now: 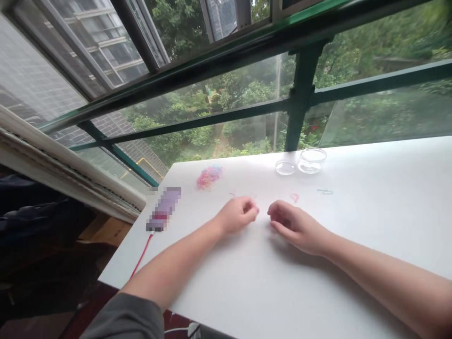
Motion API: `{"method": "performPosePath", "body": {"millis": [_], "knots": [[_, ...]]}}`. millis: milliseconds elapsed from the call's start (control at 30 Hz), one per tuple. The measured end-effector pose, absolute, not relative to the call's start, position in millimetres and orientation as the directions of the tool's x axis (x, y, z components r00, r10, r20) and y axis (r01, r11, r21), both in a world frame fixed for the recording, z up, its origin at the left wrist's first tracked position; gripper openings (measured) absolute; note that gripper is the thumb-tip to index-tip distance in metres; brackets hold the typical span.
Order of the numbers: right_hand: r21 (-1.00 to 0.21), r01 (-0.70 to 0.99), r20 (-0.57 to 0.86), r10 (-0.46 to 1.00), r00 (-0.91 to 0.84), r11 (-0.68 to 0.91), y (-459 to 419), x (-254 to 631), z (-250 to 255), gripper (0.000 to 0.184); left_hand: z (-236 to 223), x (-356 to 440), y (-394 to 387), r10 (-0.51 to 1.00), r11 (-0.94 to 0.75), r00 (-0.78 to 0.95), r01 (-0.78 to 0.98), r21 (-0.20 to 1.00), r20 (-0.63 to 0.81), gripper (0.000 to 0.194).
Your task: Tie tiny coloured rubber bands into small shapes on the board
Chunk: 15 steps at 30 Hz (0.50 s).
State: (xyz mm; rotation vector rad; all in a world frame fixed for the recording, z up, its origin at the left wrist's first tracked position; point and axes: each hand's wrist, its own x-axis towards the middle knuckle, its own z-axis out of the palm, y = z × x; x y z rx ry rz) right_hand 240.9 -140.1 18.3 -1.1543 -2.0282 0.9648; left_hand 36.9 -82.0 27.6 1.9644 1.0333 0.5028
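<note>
My left hand (240, 215) is over the white table, its fingers curled in and the thumb tip against them; anything pinched there is too small to make out. To its right, my right hand (294, 226) is loosely curved, thumb apart from the fingers, with nothing visible in it. A pink loop (294, 197), like a small rubber band, lies just beyond my right hand. Farther right is a blue-green loop (325, 191). Beyond my left hand are a small pink piece (232, 193) and a pale loop (253, 194). A pile of small multicoloured bands (209, 177) lies at the back left.
A clear round jar (312, 161) stands at the table's far edge, with a clear round lid (285, 167) beside it. A blurred-out phone-like device (164, 209) with a red cable (142, 255) lies at the left edge. Green window railings (300, 94) rise behind the table (226, 287).
</note>
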Motion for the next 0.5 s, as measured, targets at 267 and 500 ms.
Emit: {"method": "performPosePath", "body": {"millis": [267,500], "knots": [[-0.905,0.316,0.160,0.917,-0.366,0.285,-151,246,18,0.032,19,72,-103,0.807,-0.140,0.590,0.214,0.967,-0.014,0.018],[-0.913,0.277,0.175,0.900,-0.399,0.300,-151,251,20,0.046,26,67,-103,0.776,-0.159,0.628,0.278,0.947,-0.054,0.016]]}}
